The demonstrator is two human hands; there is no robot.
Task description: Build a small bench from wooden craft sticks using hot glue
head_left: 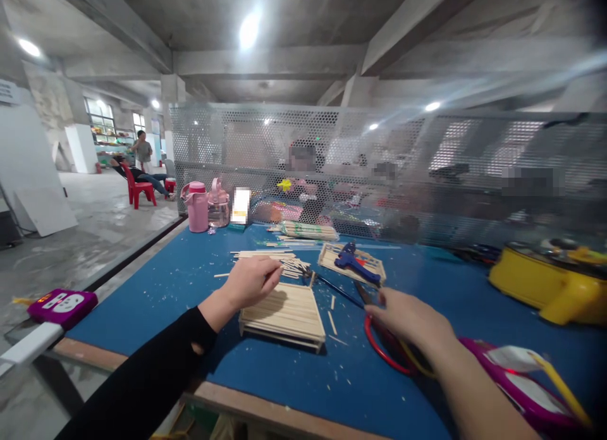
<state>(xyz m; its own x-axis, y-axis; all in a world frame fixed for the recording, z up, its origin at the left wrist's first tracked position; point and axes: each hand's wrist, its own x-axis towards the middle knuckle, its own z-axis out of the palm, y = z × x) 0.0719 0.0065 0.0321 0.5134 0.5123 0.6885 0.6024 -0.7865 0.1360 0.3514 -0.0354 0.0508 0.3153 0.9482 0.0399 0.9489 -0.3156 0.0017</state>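
Observation:
A small slatted wooden stick structure (283, 313) sits on the blue table (175, 288). My left hand (252, 279) is over its back left part, fingers curled together; what they hold, if anything, is hidden. To the right, my right hand (411, 315) has its fingertips at the red-handled scissors (385, 345), and whether it grips them is unclear. Between the hands, pliers (339, 289) with dark blue handles lie beside the structure. Behind them, a blue glue gun (355, 263) rests on a stick frame (327, 255). Loose sticks (265, 255) lie behind my left hand.
A pink bottle (197, 207), a clear jug (219, 206) and a lit phone (241, 205) stand at the back left. Purple power strips (61, 306) flank the table. A yellow container (545, 282) is at right. Behind the perforated screen (379, 143) are blurred figures.

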